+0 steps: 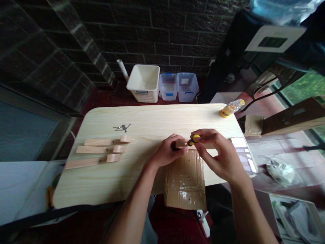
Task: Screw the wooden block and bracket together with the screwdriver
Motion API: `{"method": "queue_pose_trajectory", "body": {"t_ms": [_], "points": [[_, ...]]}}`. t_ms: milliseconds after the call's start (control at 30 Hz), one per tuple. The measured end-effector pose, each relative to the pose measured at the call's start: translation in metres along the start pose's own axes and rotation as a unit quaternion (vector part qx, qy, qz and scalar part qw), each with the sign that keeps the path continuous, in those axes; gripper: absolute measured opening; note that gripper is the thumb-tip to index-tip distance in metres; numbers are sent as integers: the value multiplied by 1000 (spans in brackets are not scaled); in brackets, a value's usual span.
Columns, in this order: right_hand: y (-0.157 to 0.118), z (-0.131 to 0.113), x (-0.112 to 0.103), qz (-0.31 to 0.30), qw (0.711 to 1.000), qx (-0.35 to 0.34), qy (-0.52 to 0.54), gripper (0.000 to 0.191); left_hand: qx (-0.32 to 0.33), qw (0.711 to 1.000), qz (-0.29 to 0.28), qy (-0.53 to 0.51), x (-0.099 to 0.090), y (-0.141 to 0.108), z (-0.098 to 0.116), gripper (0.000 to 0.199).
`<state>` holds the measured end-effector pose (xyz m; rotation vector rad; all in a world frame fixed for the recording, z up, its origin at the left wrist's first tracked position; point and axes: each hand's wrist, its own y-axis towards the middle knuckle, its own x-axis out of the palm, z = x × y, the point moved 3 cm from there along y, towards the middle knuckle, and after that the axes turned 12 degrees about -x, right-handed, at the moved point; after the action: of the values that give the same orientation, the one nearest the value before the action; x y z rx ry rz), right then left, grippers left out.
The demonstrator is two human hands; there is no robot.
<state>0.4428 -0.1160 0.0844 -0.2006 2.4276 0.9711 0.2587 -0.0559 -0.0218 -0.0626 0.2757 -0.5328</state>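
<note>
My right hand (218, 152) is closed around a yellow-and-black screwdriver (194, 139), its tip pointing left at a wooden piece. That wooden piece (180, 143) is gripped by my left hand (169, 149), whose fingers wrap round its left end; part of it stretches right, behind my right hand. Just where the tip meets the wood, a small metal bit shows, too small to make out. Below both hands lies a flat piece of cardboard (185, 176) with small holes and clear tape, overhanging the table's near edge.
On the wooden table (149, 118), several screws (123, 127) lie in a pile, and 3 wooden pieces with curved ends (95, 149) sit at left. A clear bottle-shaped container (231, 108) stands at the back right, near a phone (243, 154). Bins (144, 81) stand beyond.
</note>
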Motion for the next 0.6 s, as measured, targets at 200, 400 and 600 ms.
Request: {"method": "queue_pose_trajectory", "body": {"t_ms": [200, 400, 600], "points": [[-1, -1, 1, -4, 1000, 18, 14, 21, 1, 1000, -3, 3, -1, 0, 0, 21], [-2, 1, 0, -3, 1000, 16, 8, 18, -2, 1000, -1, 8, 0, -1, 0, 21], [0, 2, 0, 2, 1000, 6, -2, 18, -3, 1000, 0, 4, 0, -1, 0, 23]]}}
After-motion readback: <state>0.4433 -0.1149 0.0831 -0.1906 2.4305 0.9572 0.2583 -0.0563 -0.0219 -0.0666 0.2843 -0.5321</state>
